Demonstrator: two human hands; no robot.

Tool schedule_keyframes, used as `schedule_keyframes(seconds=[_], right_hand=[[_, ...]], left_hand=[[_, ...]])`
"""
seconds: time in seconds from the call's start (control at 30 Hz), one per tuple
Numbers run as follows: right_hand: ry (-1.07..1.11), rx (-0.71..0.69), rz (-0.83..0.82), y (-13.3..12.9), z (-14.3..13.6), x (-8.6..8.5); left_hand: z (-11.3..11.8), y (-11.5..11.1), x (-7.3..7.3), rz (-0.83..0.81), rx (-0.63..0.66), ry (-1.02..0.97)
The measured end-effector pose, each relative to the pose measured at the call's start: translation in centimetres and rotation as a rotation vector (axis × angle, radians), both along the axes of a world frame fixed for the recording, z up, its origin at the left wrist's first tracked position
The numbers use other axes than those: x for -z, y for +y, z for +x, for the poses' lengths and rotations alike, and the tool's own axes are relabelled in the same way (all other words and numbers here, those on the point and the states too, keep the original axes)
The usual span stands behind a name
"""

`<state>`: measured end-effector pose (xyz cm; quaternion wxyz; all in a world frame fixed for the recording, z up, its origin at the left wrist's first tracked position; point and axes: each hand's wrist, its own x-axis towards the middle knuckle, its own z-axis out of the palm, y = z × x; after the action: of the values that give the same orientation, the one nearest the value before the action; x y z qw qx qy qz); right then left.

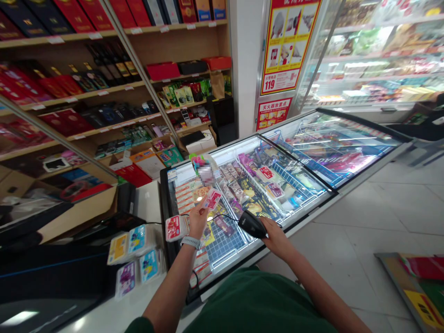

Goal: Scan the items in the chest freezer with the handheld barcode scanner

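Note:
My left hand (199, 217), with a grey band at the wrist, grips a small pink-and-white labelled pack (212, 199) above the left end of the chest freezer (294, 221). To its right, my right hand (274, 233) is wrapped round a black handheld scanner (252, 224), whose front points left toward the pack. A thin black cable (222, 215) runs left from the scanner. Just left of my left hand, a red-labelled pack (173, 228) sits on the freezer's edge. Under the glass lie wrapped goods in white and blue wire baskets.
Several packs with yellow, blue and purple labels (126, 279) stand on the white counter (104, 309) at left, beside a dark screen. Shelves (114, 125) with boxes and bottles rise behind. Tiled floor (347, 231) lies at right, with a low display (409, 286).

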<state>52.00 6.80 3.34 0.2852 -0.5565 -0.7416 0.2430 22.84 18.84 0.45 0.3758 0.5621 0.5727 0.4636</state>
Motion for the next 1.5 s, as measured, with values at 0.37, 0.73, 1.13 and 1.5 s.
schedule_keyframes(seconds=[0.37, 0.73, 1.13, 1.5], right_hand=[[0.025, 0.004, 0.014, 0.1, 0.1, 0.0], [0.031, 0.017, -0.011, 0.2, 0.2, -0.1], [0.031, 0.024, -0.010, 0.2, 0.2, -0.2], [0.049, 0.021, -0.023, 0.2, 0.2, 0.0]], left_hand=[[0.1, -0.1, -0.2, 0.011, 0.013, 0.002], [0.8, -0.2, 0.3, 0.032, 0.011, -0.050], [1.0, -0.4, 0.1, 0.034, 0.003, -0.071], [0.9, -0.5, 0.0, 0.015, 0.006, -0.080]])
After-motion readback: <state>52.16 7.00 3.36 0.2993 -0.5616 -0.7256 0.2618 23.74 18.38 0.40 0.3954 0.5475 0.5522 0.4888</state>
